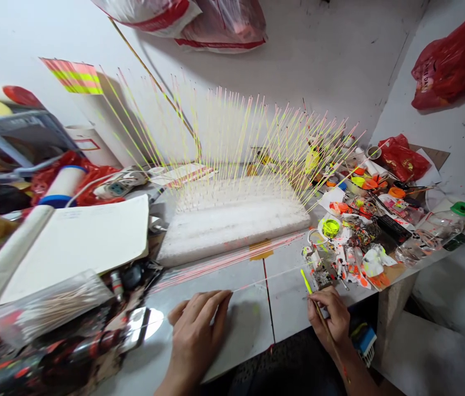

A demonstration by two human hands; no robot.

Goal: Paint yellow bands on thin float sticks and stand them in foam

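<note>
Low over the front of the table, my left hand (199, 333) pinches a thin pale rod (255, 284) with pink on it, which stretches out to the right. My right hand (333, 318) grips a paintbrush (306, 281) whose bristles are coated in bright yellow paint. The brush head is close to the rod's far end; I cannot tell whether they touch. Behind both hands lies a white foam block (234, 228), with many thin yellow and pink rods (242, 137) standing in it. More pink rods (215, 264) lie flat along its front edge.
Paint-stained scraps, a yellow paint pot (331, 227) and a plastic bottle (449, 223) crowd the right side. A large paper pad (87, 231), a bag of thin sticks (56, 308) and a bright lamp (152, 324) sit at left. Red bags (450, 66) hang on the wall.
</note>
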